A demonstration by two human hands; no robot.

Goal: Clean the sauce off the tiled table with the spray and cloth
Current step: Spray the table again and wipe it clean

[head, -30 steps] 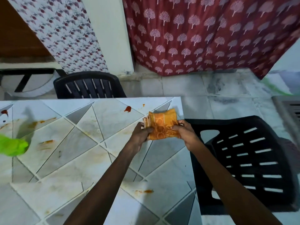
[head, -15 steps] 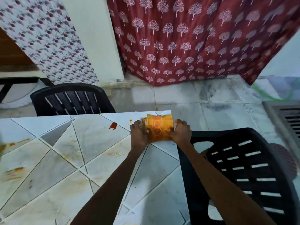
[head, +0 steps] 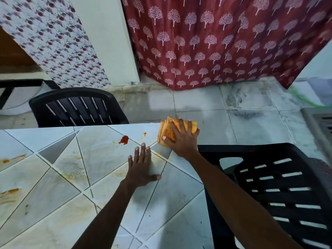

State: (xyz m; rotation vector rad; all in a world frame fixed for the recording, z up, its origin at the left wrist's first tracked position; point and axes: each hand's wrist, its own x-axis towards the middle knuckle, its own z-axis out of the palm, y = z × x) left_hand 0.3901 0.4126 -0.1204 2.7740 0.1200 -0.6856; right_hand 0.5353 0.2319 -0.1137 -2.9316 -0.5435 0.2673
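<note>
Both hands flat on table (head: 53, 203): right hand (head: 181, 139) spread, pressing folded cloth (head: 168, 131) at far corner; left hand (head: 142, 168) open, empty. Sauce (head: 124, 139) blob nearby, apparently unwiped.

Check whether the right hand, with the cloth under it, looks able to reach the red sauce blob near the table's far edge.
Probably yes. The right hand presses the folded cloth flat at the far corner, and bare tile lies between it and the red sauce blob. The left hand rests nearer, off that path.

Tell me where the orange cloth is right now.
In the head view the orange cloth lies folded at the far right corner of the tiled table, pressed flat under the right hand, right of the red sauce blob.
</note>
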